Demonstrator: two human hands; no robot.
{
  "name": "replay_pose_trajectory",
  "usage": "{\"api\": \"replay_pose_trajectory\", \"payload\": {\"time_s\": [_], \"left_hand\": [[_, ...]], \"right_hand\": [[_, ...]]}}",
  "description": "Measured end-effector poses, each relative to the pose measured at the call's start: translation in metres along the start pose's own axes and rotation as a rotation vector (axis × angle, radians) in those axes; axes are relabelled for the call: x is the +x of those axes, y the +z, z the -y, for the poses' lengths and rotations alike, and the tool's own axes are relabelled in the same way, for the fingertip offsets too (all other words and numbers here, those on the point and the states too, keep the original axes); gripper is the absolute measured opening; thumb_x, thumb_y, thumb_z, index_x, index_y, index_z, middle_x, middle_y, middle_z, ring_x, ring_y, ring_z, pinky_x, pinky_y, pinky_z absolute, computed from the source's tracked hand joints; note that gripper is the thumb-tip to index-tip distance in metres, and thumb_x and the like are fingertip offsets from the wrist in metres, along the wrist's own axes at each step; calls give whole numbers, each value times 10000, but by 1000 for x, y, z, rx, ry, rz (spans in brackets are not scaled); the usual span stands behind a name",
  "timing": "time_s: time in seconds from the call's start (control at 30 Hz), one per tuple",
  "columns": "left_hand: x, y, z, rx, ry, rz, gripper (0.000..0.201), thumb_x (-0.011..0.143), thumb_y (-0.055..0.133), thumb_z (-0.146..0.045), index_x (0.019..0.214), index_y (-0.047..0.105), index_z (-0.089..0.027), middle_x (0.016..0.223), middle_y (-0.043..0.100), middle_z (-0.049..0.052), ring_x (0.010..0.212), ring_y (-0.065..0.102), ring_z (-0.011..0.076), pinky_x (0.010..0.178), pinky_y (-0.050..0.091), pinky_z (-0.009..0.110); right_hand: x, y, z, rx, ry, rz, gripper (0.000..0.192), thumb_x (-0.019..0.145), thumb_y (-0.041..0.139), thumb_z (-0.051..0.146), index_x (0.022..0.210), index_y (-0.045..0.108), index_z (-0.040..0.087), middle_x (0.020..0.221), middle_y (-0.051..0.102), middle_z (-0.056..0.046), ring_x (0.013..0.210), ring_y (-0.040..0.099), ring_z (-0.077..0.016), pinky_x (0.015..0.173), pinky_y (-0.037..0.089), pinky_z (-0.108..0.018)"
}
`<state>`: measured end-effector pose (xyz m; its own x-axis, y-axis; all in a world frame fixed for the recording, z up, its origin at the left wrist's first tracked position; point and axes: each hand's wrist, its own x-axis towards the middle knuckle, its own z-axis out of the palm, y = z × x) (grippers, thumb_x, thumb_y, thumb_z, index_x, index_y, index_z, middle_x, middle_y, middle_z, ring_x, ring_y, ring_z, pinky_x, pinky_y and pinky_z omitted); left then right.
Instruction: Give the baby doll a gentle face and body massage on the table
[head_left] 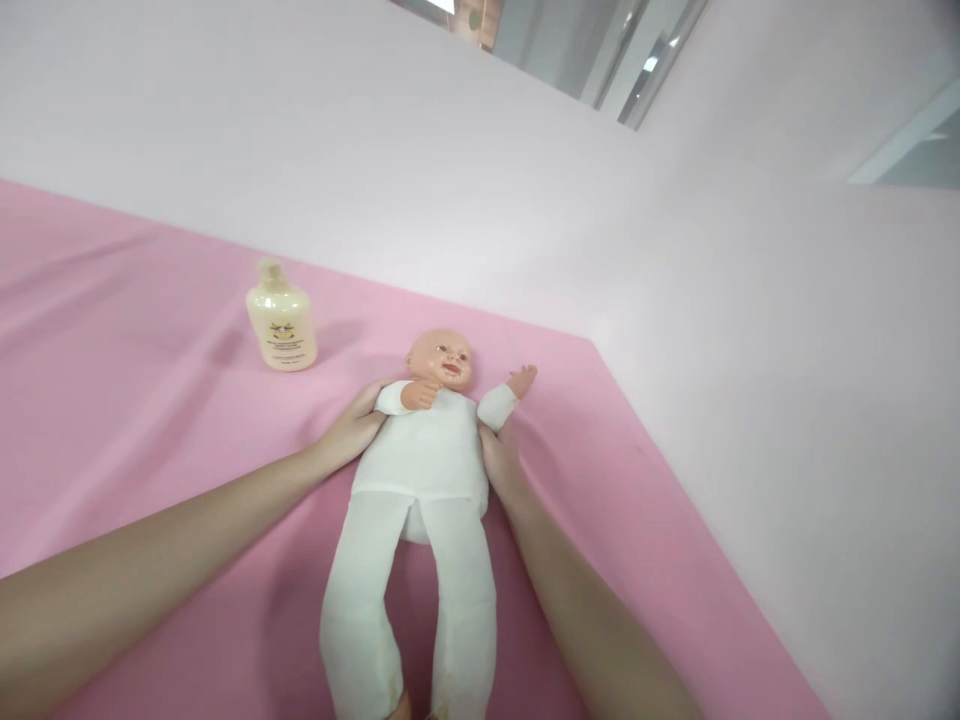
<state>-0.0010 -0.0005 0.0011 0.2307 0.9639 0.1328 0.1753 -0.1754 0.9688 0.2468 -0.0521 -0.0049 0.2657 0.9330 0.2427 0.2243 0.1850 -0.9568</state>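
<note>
You have a baby doll (420,470) in a white soft body suit lying face-up on the pink sheet (150,400), head away from you, legs extended toward you, one plastic hand at its chest, the other arm outstretched.

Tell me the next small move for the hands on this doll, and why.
Probably lift the doll slightly off the pink sheet. The left hand and right hand already cup its torso from both sides under the arms, and it lies flat on its back, the lotion bottle standing apart.
</note>
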Motion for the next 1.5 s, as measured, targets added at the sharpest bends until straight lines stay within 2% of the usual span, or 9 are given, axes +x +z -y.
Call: {"api": "replay_pose_trajectory", "payload": {"time_s": [0.23, 0.4, 0.63, 0.97, 1.27, 1.5], "left_hand": [[-1, 0, -4, -3, -15, 3, 562, 828, 539, -290, 1386, 561, -237, 1472, 594, 65, 1355, 543, 297, 1183, 409, 458], [-2, 0, -4, -7, -20, 6, 557, 834, 532, -280, 1389, 559, -243, 1474, 590, 61, 1366, 540, 293, 1188, 403, 451], [-2, 0, -5, 4, -20, 1, 557, 829, 535, -275, 1384, 555, -234, 1473, 588, 66, 1371, 534, 294, 1186, 405, 451], [0, 0, 0, 20, -4, -4, 565, 819, 528, -273, 1383, 559, -243, 1461, 601, 61, 1372, 531, 295, 1193, 401, 462], [-1, 0, -5, 12, -13, 3, 561, 821, 533, -277, 1380, 559, -236, 1457, 604, 63, 1358, 546, 300, 1171, 420, 452], [-2, 0, -5, 21, -24, -1, 563, 822, 528, -273, 1383, 557, -242, 1470, 591, 57, 1368, 534, 302, 1187, 406, 455]], "right_hand": [[-1, 0, 4, -6, 85, 4, 252, 913, 558, 394, 1079, 701, 271, 1162, 744, -60, 1208, 646, -293, 1097, 496, -542], [-1, 0, 4, -12, 87, 8, 302, 920, 541, 382, 1157, 682, 257, 1241, 721, -63, 1213, 636, -283, 1113, 482, -546], [0, 0, 2, -4, 44, 9, 352, 926, 549, 397, 1249, 651, 302, 1192, 732, -51, 1199, 641, -296, 1106, 491, -579], [0, 0, 0, 6, 59, 5, 375, 930, 547, 392, 1282, 640, 298, 1248, 714, -47, 1217, 640, -281, 1113, 489, -543], [0, 0, 1, -2, 52, 8, 264, 923, 544, 380, 1116, 689, 272, 1168, 735, -57, 1192, 634, -292, 1101, 484, -561], [1, 0, 0, -8, 68, 10, 276, 918, 538, 379, 1122, 686, 265, 1171, 732, -57, 1189, 642, -291, 1093, 487, -544]]}}
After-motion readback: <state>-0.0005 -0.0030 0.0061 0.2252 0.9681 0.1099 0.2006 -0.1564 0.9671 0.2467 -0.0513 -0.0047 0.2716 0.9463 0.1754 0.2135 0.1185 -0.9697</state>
